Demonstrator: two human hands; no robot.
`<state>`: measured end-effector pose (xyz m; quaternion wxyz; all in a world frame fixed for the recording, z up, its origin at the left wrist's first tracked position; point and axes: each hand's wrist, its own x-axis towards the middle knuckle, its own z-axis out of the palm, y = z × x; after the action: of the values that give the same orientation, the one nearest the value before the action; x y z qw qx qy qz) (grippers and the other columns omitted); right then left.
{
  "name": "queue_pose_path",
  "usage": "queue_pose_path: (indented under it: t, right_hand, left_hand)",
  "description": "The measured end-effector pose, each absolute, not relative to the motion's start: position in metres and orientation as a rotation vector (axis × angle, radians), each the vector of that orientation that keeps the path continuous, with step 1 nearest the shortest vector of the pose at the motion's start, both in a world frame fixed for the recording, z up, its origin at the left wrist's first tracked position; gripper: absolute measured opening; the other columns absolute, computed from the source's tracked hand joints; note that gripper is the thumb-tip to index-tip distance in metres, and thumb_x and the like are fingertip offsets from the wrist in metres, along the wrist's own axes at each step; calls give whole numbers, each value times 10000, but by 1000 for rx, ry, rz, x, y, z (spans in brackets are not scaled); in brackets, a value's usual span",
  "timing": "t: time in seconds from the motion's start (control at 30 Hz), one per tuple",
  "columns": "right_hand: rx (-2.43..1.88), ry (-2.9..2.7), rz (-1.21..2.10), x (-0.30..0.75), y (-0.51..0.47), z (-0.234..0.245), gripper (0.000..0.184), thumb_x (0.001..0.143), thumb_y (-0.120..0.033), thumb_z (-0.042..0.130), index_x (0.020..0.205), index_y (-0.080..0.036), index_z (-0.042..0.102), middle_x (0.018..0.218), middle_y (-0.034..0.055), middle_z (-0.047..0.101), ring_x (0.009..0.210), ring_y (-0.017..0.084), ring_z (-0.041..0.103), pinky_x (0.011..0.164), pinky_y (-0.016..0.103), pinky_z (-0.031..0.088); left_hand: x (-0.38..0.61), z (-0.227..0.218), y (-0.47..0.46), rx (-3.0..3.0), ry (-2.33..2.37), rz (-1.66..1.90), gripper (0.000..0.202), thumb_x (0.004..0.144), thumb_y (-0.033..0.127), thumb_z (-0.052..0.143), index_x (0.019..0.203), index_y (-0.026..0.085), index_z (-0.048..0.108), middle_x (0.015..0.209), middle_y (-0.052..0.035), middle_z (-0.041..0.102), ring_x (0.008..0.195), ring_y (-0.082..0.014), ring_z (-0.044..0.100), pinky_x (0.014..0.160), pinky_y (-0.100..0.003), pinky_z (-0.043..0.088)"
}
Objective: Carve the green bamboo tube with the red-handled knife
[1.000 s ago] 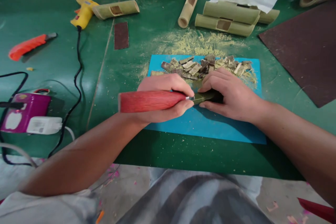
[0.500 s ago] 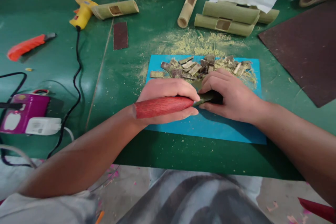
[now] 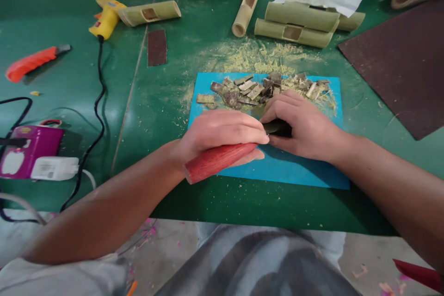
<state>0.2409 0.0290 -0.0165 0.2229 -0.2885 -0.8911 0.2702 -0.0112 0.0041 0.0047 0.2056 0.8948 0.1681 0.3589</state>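
left hand [image 3: 222,135] wrapped tight round a red-handled knife [image 3: 217,162], right hand [image 3: 302,125] pinning a small bamboo piece [image 3: 274,127] just past the blade end, bamboo chips [image 3: 258,89] piled right behind the fingers, blue mat [image 3: 287,169] underneath

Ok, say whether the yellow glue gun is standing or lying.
Lying: the glue gun rests on its side, flat on the green table.

Green table [image 3: 194,203] bears blue mat [image 3: 294,171], bamboo [image 3: 293,32], perhaps sandpaper [image 3: 398,60].
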Motion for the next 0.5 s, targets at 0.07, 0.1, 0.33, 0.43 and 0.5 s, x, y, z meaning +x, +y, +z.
queue_pose_path:
  t: [0.07, 0.1, 0.33, 0.43, 0.5]
  right_hand:
    - [-797, -2457, 754, 241, 29, -16, 124, 930, -330, 708, 958, -259, 610, 984, 62, 699, 952, 270, 625, 866, 458, 466]
    - [-800, -2455, 760, 240, 29, -16, 124, 924, -329, 711, 955, -260, 613, 984, 61, 700, 953, 272, 623, 863, 457, 465]
    - [-811, -2446, 754, 239, 28, -17, 137, 904, -329, 717, 949, -247, 616, 1001, 79, 699, 950, 280, 614, 861, 452, 462]
    - [-792, -2452, 758, 240, 29, -17, 132, 912, -326, 704, 959, -244, 611, 996, 82, 695, 952, 283, 615, 861, 450, 456]
    - [-781, -2455, 751, 240, 29, -18, 130, 916, -330, 697, 958, -247, 606, 994, 77, 690, 949, 275, 607, 857, 441, 453]
  left_hand:
    - [-12, 4, 2, 2471, 536, 959, 192, 950, 258, 820, 1121, 208, 748, 1103, -83, 843, 962, -150, 818, 899, -217, 639]
    - [-12, 4, 1, 2465, 552, 948, 194, 951, 256, 819, 1125, 214, 745, 1111, -77, 843, 975, -151, 819, 911, -217, 634]
    - [-8, 1, 2, 2426, 567, 1016, 159, 952, 267, 803, 1087, 226, 730, 1041, -59, 846, 938, -164, 820, 865, -234, 646]
    - [-7, 2, 2, 2394, 581, 1023, 148, 935, 213, 790, 1062, 235, 717, 982, -45, 837, 885, -168, 812, 826, -251, 647]
    - [-6, 3, 2, 2390, 598, 1010, 142, 938, 196, 765, 1057, 256, 713, 951, -30, 831, 846, -166, 802, 793, -263, 646]
